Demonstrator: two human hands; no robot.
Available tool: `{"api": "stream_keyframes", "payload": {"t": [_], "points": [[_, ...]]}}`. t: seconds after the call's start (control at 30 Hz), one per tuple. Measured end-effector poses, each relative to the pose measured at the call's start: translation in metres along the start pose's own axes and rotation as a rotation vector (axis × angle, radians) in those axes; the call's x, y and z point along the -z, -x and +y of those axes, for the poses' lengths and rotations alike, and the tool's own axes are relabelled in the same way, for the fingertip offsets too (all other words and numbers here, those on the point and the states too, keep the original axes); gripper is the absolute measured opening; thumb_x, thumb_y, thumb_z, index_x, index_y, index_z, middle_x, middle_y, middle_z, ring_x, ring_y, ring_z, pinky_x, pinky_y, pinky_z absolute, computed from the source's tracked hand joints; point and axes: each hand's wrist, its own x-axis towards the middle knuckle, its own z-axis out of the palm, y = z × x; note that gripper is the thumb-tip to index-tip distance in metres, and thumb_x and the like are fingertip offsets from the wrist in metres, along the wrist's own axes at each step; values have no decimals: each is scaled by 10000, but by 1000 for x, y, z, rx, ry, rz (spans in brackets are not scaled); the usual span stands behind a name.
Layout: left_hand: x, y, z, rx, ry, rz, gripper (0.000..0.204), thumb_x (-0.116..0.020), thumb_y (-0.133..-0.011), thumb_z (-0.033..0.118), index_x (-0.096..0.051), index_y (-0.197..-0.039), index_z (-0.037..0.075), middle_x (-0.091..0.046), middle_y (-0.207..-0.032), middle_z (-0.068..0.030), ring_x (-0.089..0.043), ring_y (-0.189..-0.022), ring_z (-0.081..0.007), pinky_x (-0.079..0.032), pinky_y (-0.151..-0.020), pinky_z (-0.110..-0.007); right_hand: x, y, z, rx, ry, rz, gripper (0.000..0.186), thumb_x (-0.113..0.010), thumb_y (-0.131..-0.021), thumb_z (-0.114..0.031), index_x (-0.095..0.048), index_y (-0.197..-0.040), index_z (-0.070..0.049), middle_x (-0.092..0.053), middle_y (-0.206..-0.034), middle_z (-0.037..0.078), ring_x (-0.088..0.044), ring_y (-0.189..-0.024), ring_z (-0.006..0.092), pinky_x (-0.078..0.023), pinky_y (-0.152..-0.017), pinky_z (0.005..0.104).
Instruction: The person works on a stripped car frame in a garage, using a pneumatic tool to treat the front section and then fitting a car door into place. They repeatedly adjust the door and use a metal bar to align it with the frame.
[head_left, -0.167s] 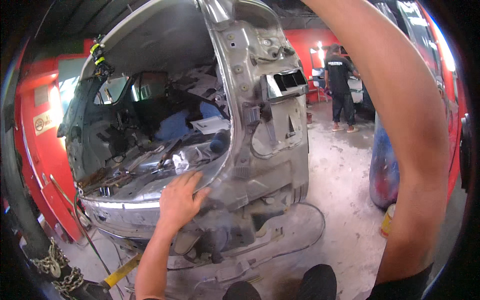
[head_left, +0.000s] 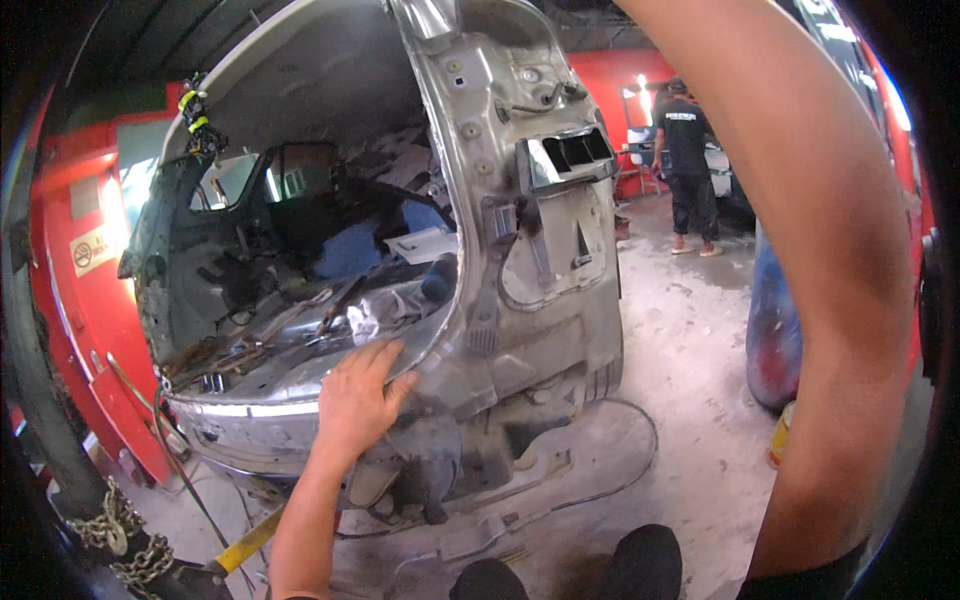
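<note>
A stripped grey car body (head_left: 545, 350) stands in front of me, its rear opening facing me. My left hand (head_left: 362, 392) rests on the rear sill at the opening's lower right corner, fingers stretched forward and thumb apart, holding nothing. Just beyond its fingertips lies a crumpled white cloth or plastic (head_left: 365, 322) on the cargo floor, among scattered tools (head_left: 335, 312). My bare right arm (head_left: 850, 230) rises along the right side and leaves through the top edge. My right hand is outside the picture.
Chains (head_left: 115, 530) hang on a dark post at lower left, near a yellow bar (head_left: 248, 540). A blue-and-red cylinder (head_left: 772, 330) stands partly behind my right arm. Farther back, a person in dark clothes (head_left: 688, 150) faces away. A thin cable (head_left: 650, 430) loops over the floor.
The view has shifted slightly. My left hand stays on the sill, and my right arm remains raised. The person at the back has shifted their stance a little.
</note>
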Motion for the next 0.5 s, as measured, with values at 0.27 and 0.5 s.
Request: {"api": "stream_keyframes", "payload": {"t": [0.27, 0.5], "points": [[-6, -5, 4, 8, -31, 61, 415, -652, -859, 335, -629, -1156, 47, -646, -1176, -163, -602, -1088, -360, -470, -926, -430, 9, 8, -3, -33, 38, -6, 224, -531, -913, -138, -660, -1025, 8, -679, -957, 240, -665, -899, 366, -528, -794, 457], [-6, -6, 8, 17, -43, 47, 409, -660, -848, 309, -627, -1163, 50, -639, -1189, -165, -600, -1093, -357, -469, -924, -431, 19, 16, -5, -44, 54, 12, 227, -542, -909, -138, -663, -1024, 15, -681, -979, 248, -669, -926, 384, -532, -801, 463]]}}
